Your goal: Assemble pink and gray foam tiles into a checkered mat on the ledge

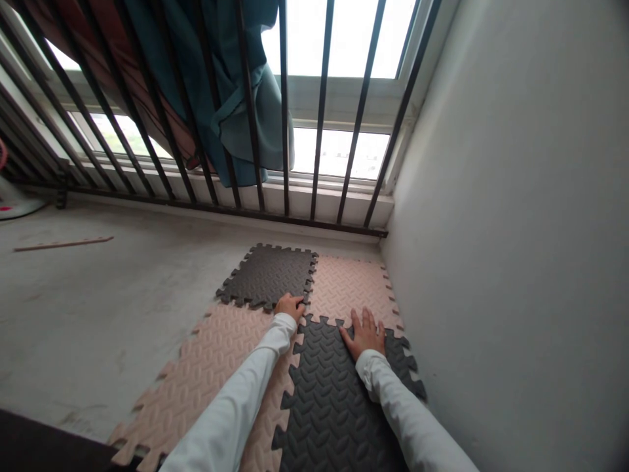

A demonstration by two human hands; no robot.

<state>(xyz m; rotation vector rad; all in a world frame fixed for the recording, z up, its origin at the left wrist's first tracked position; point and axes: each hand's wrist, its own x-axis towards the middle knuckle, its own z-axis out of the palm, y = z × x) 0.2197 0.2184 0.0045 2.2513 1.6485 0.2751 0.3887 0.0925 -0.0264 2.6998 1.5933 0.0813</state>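
Puzzle-edged foam mat tiles lie in a two-by-two checker pattern on the floor. My left hand [289, 306] is at the inner corner of the far dark grey tile [275, 272], its fingers bent and closed on the tile's edge. Flat and with fingers spread, my right hand [367, 333] presses on the seam between the far pink tile [351, 288] and the near dark grey tile [324, 400]. Under my left forearm lies the near pink tile [216, 354]. The toothed edges meet around the centre; a small dark gap shows beside my left fingertips.
A white wall [515, 229] rises close on the right. Dark metal railings [319, 131] stand before the window, with hanging cloth [196, 85] behind them. A thin pink edge strip [63, 244] lies on the concrete floor [98, 314]. A white round base [17, 200] stands far left.
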